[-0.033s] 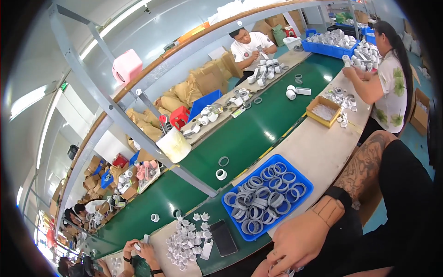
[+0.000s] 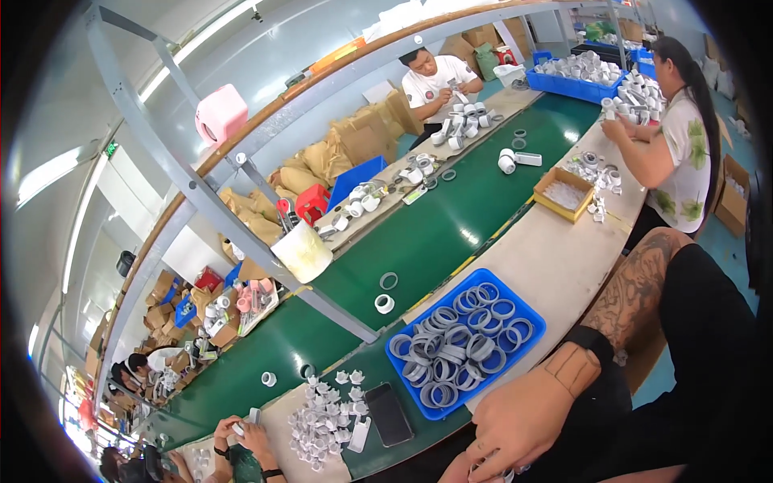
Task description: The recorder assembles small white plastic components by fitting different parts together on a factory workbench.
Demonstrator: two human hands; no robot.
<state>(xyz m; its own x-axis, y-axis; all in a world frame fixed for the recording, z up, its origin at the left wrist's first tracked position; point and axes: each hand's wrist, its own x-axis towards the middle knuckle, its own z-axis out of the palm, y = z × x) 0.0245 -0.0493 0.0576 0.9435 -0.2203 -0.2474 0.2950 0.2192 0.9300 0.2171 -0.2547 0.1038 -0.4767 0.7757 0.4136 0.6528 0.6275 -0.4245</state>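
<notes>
My right hand (image 2: pixel 519 419) is at the lower edge, its tattooed forearm wearing a black wristband. Its fingers are bent and pressed together around a small whitish piece (image 2: pixel 509 475), mostly cut off by the picture's edge. Only a sliver of my left hand (image 2: pixel 459 469) shows beside it, its fingers hidden. Just beyond the right hand lies a blue tray (image 2: pixel 538 315) of grey rings (image 2: pixel 451 352). Left of the tray are a black phone-like slab (image 2: pixel 389 414), a white flat piece (image 2: pixel 360 435) and a heap of small white pronged parts (image 2: pixel 326 423).
A green conveyor belt (image 2: pixel 427 237) runs past, carrying a white round part (image 2: pixel 384 303) and a grey ring (image 2: pixel 389 281). A grey metal post (image 2: pixel 266 249) rises at the left. A yellow-rimmed box (image 2: pixel 564 193) stands further right. Co-workers (image 2: pixel 443 80) handle parts across, right and lower left.
The co-worker at the right has shifted their hands slightly. My own hands look the same.
</notes>
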